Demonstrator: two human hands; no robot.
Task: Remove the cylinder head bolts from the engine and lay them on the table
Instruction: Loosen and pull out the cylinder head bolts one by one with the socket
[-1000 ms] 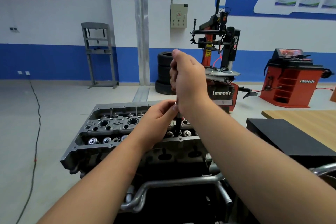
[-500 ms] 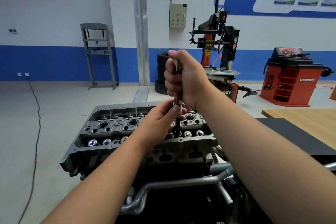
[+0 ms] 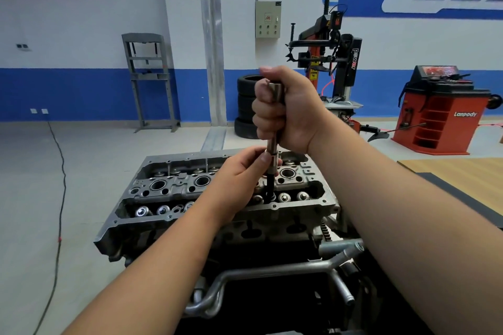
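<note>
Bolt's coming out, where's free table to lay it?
Free: the wooden table top, right of the engine, and the black mat along its near edge. Crowded: the engine top, where the left hand and right hand grip the tool.

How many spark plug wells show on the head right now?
3: left well, middle well, right well beyond the tool. The left hand may hide another between middle and right.
</note>
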